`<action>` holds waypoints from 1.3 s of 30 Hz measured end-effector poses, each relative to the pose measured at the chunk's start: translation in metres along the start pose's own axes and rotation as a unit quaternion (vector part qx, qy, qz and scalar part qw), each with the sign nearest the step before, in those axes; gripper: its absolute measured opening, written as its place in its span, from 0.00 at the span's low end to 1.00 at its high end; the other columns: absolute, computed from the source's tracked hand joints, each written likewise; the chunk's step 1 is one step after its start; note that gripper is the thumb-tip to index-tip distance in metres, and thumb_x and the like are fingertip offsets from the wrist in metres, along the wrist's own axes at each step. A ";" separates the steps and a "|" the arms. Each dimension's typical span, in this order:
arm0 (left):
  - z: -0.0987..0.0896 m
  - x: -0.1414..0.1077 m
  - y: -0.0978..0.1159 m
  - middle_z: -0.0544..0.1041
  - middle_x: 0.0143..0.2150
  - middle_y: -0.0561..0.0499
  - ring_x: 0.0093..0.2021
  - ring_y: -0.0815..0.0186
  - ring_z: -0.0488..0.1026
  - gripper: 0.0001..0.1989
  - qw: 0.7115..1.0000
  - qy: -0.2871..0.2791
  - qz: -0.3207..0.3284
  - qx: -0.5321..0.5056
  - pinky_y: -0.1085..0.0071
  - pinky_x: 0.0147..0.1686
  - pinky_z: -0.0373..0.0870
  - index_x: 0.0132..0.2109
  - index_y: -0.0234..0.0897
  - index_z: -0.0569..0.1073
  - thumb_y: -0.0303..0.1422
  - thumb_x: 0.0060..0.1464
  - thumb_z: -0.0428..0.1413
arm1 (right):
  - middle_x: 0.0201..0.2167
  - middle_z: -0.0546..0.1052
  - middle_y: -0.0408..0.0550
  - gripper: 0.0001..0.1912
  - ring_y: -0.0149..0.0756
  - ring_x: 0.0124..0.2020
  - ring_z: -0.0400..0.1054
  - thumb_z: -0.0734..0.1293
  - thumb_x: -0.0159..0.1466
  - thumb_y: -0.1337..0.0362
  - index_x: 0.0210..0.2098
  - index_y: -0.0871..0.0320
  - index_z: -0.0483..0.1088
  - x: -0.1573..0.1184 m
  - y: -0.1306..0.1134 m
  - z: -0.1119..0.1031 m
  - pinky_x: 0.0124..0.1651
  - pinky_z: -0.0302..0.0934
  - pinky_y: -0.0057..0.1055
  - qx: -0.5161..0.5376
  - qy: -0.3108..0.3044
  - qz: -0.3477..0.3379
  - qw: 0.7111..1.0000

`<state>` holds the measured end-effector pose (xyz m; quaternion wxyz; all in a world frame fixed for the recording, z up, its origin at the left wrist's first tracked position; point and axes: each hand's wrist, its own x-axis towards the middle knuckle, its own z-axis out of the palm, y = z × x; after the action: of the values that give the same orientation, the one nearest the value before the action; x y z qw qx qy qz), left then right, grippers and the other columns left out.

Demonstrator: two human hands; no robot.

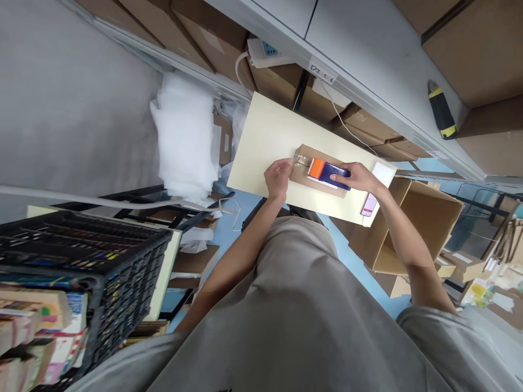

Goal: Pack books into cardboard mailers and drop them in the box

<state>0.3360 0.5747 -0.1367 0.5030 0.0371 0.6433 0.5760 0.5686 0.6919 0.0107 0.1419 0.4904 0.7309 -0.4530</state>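
Note:
A small brown cardboard box (299,173) lies on a cream tabletop (261,136), with shiny clear tape (303,160) across its left end. On top of it, my right hand (354,176) grips an orange and dark blue tape dispenser (316,168) by its blue part, thumb on the upper face. My left hand (279,177) is at the box's left end, fingers curled and pressed together beside the tape. Whatever sits between those fingertips is too small to make out.
A lit phone (369,205) lies at the table's right edge, near an open carton (425,212). Left of the table are white foam sheets (186,136) and a black crate (126,294). A yellow-black cutter (442,110) rests on the grey shelf (368,49) above.

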 end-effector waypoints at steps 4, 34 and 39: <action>-0.003 0.013 -0.010 0.83 0.37 0.49 0.40 0.62 0.83 0.11 1.000 0.002 -0.017 0.002 0.58 0.51 0.84 0.40 0.38 0.85 0.40 0.54 0.72 | 0.38 0.86 0.51 0.34 0.43 0.36 0.77 0.68 0.72 0.33 0.50 0.60 0.85 0.012 -0.001 0.006 0.43 0.66 0.36 -0.003 -0.004 -0.001 1.000; 0.009 0.015 -0.011 0.87 0.45 0.45 0.43 0.62 0.82 0.07 0.958 -0.007 0.099 0.268 0.67 0.51 0.77 0.40 0.39 0.88 0.36 0.56 0.73 | 0.34 0.86 0.56 0.32 0.51 0.39 0.80 0.75 0.66 0.31 0.40 0.56 0.84 0.002 0.014 0.004 0.42 0.64 0.39 -0.068 -0.044 0.061 0.995; 0.014 0.017 -0.015 0.87 0.41 0.48 0.42 0.62 0.82 0.07 0.966 0.011 0.072 0.247 0.68 0.47 0.78 0.40 0.39 0.87 0.34 0.53 0.72 | 0.23 0.78 0.48 0.39 0.43 0.28 0.73 0.73 0.61 0.22 0.33 0.54 0.82 -0.091 0.107 -0.037 0.35 0.62 0.38 -0.014 -0.061 0.099 0.993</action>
<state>0.3448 0.5903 -0.1566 0.4283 0.1995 0.7668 0.4345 0.7117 0.6800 0.0343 0.2368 0.5295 0.6751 -0.4558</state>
